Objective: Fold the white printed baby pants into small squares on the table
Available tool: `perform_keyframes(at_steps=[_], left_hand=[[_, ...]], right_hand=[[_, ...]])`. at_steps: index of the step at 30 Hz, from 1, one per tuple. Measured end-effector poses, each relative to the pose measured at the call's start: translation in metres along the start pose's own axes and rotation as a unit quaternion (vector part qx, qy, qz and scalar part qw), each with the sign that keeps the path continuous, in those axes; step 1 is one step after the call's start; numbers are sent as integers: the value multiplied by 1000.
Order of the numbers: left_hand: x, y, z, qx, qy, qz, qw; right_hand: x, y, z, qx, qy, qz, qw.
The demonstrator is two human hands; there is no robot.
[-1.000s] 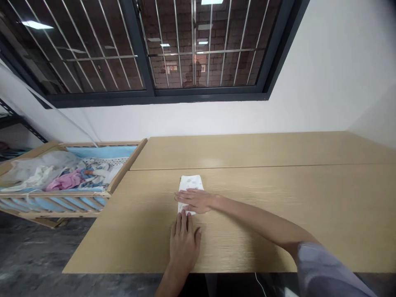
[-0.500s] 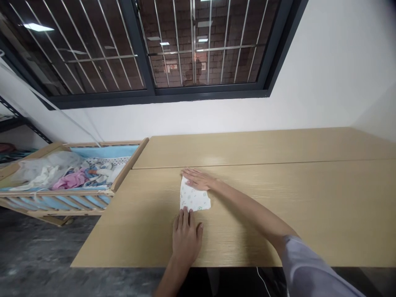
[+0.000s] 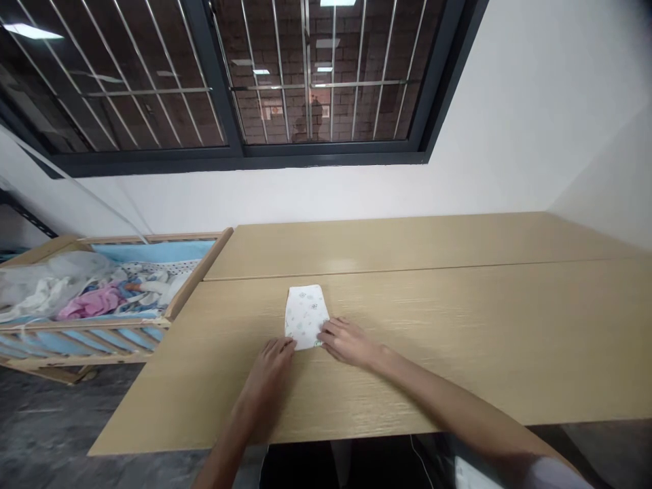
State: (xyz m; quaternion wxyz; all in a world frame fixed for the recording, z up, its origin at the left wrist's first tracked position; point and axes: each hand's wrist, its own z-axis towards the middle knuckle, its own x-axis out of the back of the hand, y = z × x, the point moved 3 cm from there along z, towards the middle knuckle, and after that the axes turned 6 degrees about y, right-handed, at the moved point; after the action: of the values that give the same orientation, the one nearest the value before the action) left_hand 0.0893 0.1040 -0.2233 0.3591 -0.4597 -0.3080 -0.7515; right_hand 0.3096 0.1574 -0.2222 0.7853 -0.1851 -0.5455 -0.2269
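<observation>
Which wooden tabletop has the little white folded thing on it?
The nearer light-wood tabletop holds the folded white printed diaper; the farther light-wood tabletop lies past the seam, by the wall.

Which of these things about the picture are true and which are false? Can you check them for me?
1. The folded white printed cloth lies on the light wood table. True.
2. The left hand lifts the cloth into the air. False: the cloth lies on the table, and the hand is at its lower left corner.
3. The right hand is at the cloth's lower right corner. True.
4. The wooden crib is to the right of the table. False: it is to the left.
5. A pink cloth lies in the crib. True.
</observation>
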Motion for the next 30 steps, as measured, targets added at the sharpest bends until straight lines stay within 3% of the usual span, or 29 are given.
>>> perform_keyframes(at_steps=[4, 10, 15, 18, 22, 26, 30], left_hand=[[-1, 6, 0, 8, 3, 7, 1000], [25, 30, -1, 65, 26, -49, 996], [22, 12, 31, 146, 92, -64, 983], [9, -9, 61, 210, 104, -25, 972], [-14, -31, 89, 269, 89, 16, 959], [-29, -40, 95, 292, 70, 37, 953], [-24, -34, 91, 290, 97, 44, 951]], right_hand=[[-5, -12, -7, -33, 41, -6, 999], [33, -27, -11, -142, 36, 152, 977], [53, -4, 13, -206, 69, 222, 950], [43, 21, 36, -230, 115, 248, 934], [11, 49, 59, -234, 167, 262, 921], [-21, 65, 65, -267, 152, 252, 918], [-20, 59, 63, -278, 169, 212, 922]])
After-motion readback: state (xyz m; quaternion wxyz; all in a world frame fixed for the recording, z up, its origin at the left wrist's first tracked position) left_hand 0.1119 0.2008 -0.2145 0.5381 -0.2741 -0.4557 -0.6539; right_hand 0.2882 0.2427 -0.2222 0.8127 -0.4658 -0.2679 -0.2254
